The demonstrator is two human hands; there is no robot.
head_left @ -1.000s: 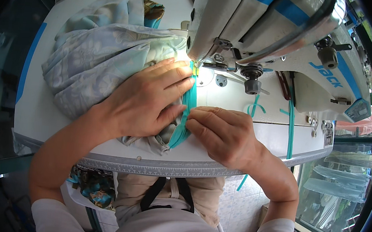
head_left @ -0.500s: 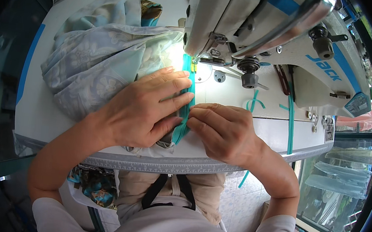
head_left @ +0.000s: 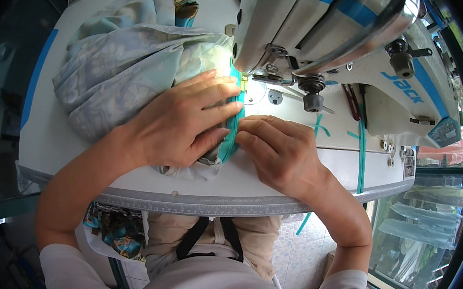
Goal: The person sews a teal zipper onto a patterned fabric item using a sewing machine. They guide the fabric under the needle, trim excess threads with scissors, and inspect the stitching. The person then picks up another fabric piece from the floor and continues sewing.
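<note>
A teal zipper [head_left: 229,148] lies along the right edge of a pale blue and grey patterned fabric [head_left: 125,62]. Its far end runs under the head of a white and blue sewing machine [head_left: 271,23], where a lamp lights the needle area. My left hand [head_left: 175,118] rests flat with fingers spread, over the fabric and onto the zipper tape. On the zipper's right side, my right hand [head_left: 283,152] pinches the tape's edge between thumb and curled fingers. The fingertips partly hide what is between them.
Another teal zipper strip [head_left: 362,157] hangs over the table's front edge at right, near small scissors [head_left: 351,100]. Small metal bobbins [head_left: 391,149] sit further right. A ruler tape [head_left: 225,205] borders the near table edge. Patterned cloth [head_left: 120,234] hangs below at left.
Both hands and the zippered fabric edge have slid slightly away from me, toward the machine head. The fabric's near end has drawn back from the table's front edge.
</note>
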